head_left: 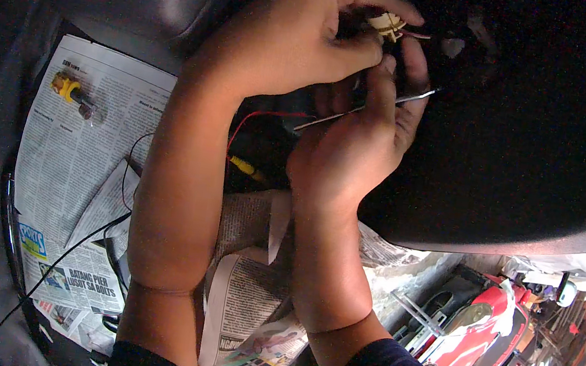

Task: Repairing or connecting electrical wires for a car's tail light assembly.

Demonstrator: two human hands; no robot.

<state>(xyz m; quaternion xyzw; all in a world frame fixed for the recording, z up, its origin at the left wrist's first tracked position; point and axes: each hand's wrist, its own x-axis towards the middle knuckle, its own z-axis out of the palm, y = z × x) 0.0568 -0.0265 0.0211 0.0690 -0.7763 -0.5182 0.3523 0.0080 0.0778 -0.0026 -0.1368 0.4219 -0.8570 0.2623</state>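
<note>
Up under a dark panel, my left hand is closed, pinching a small cream-white plastic connector between thumb and fingers. Thin reddish wires run out of the connector to the right. Just below it, my right hand is closed, with a slim metal rod lying slantwise across its fingers. The thumb and a fingertip of that hand come close to the connector; whether they touch it I cannot tell. Behind my wrists, a red wire curves down toward a yellow piece.
Newspaper sheets cover the floor at the left, bearing a yellow-and-black item with a clear end. A thin black cable crosses them. More newspaper lies between my forearms. At the lower right, a red object stands among clutter outside.
</note>
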